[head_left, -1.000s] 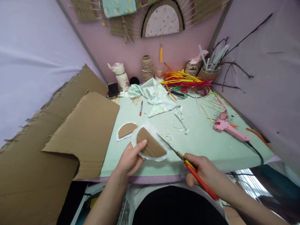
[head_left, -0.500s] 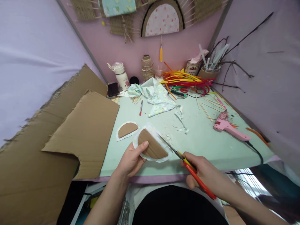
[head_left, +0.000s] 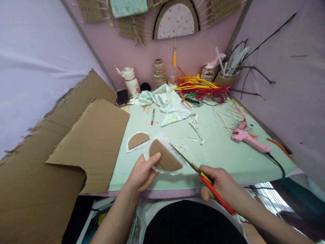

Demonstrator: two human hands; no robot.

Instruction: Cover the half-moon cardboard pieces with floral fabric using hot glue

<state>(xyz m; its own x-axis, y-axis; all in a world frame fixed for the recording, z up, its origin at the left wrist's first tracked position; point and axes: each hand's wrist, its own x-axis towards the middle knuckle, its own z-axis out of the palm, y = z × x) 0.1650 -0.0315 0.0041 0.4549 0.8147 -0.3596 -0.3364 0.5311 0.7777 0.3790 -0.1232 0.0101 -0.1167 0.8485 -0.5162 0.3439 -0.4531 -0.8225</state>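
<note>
Held semicircle (head_left: 167, 160) has edged right; scissors (head_left: 206, 181) barely moved.

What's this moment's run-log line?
Left hand: holds white-bordered brown cardboard semicircle | Right hand: holds red-and-yellow-handled metal scissors | Pale-green table: second white-bordered cardboard semicircle, pink glue gun

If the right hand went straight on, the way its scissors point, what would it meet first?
Probably, with the scissors, the white border of the cardboard half-circle in the left hand; depth is unclear there.
</note>
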